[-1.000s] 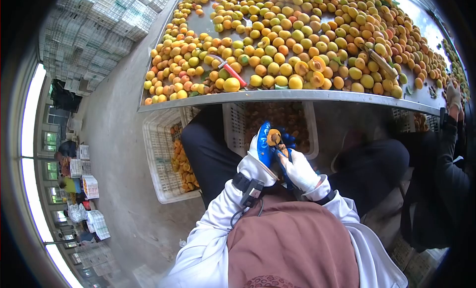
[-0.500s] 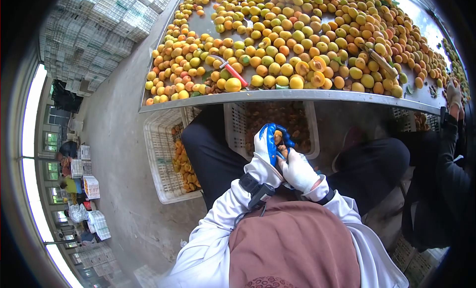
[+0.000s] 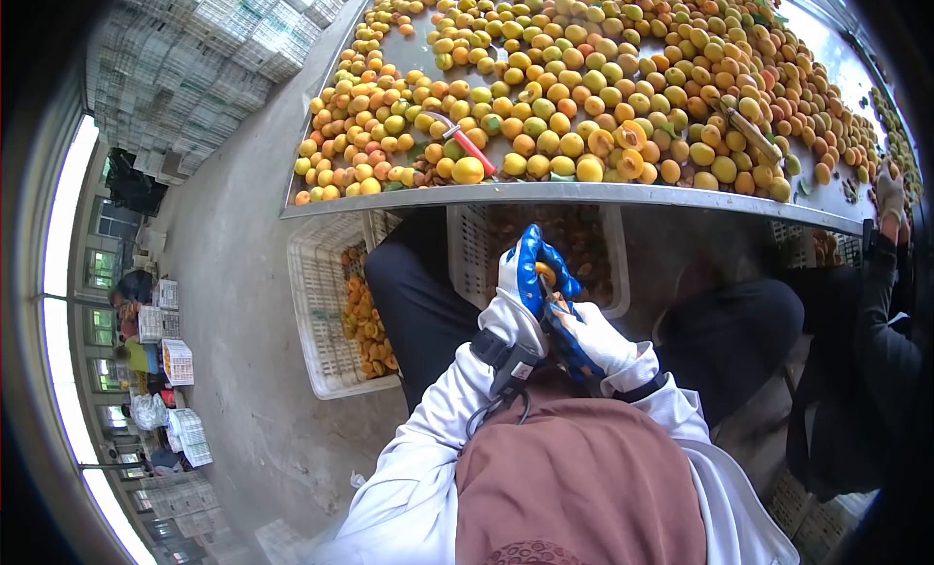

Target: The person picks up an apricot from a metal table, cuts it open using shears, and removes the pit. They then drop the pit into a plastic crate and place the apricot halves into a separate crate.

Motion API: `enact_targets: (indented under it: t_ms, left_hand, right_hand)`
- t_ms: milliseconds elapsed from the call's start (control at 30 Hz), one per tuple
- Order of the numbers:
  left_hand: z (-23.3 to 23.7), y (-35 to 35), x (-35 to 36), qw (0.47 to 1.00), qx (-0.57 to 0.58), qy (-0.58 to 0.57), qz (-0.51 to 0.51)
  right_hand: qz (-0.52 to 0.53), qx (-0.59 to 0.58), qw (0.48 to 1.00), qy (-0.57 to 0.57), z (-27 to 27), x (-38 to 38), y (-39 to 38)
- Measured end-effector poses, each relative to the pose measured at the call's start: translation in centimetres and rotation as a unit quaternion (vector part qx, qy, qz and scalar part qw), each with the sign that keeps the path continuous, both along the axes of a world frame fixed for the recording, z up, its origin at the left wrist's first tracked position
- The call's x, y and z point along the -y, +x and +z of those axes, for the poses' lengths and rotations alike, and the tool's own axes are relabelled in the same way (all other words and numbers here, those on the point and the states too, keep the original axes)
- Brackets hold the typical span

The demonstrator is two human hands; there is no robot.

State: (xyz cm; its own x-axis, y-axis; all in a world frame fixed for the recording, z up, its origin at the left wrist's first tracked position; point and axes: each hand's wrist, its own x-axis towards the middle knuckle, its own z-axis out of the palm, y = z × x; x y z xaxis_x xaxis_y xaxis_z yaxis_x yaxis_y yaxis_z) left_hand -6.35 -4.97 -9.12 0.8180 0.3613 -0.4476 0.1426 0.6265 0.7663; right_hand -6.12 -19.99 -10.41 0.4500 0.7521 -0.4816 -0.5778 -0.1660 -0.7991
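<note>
My left hand point(image 3: 528, 278), in a white glove with a blue coated palm, is curled round an orange apricot piece point(image 3: 546, 273) above the lap. Close against it is my right hand point(image 3: 591, 334), also gloved in white and blue, with its fingers closed on something I cannot make out. Both hands are just below the front edge of a metal table point(image 3: 584, 192) covered with apricots point(image 3: 595, 81). A red-handled knife point(image 3: 470, 151) lies among the fruit.
Under the table stand a white crate point(image 3: 316, 322) with apricot halves and another crate point(image 3: 620, 264) with dark pieces. A wooden-handled tool point(image 3: 752, 135) lies on the fruit. A co-worker's gloved hand point(image 3: 890, 193) is at the right. Stacked crates point(image 3: 209, 64) stand upper left.
My right hand has turned and moved slightly down and right, showing its blue palm side. My left hand's fingers have lifted and spread slightly. The view has shifted a little.
</note>
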Motion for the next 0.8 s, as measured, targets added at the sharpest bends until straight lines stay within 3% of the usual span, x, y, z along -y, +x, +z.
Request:
enact_targets:
  t_ms: [267,333,500,567,667,800]
  left_hand:
    - [0.5,0.1,-1.7,0.992,-0.013,-0.081,-0.100]
    - [0.7,0.0,-1.9,0.972,-0.035,-0.204,-0.115]
    - [1.3,-0.7,-0.1,0.980,0.023,-0.187,-0.071]
    - [1.4,-0.5,0.6,0.990,-0.002,-0.143,-0.015]
    - [0.0,-0.4,0.3,0.984,0.059,-0.166,-0.017]
    - [0.2,0.1,-0.1,0.994,0.025,-0.097,-0.038]
  right_hand:
    - [0.036,0.006,0.997,0.067,-1.2,0.5,-0.1]
    - [0.033,-0.001,0.997,0.066,-1.4,0.6,-0.1]
    - [0.010,0.063,0.997,0.036,-0.7,0.2,-0.3]
    - [0.020,0.197,0.979,-0.048,-1.4,0.0,-0.5]
    - [-0.031,0.259,0.965,-0.023,-1.6,-0.6,-1.3]
    - [0.022,0.152,0.986,-0.061,0.4,-0.1,-0.5]
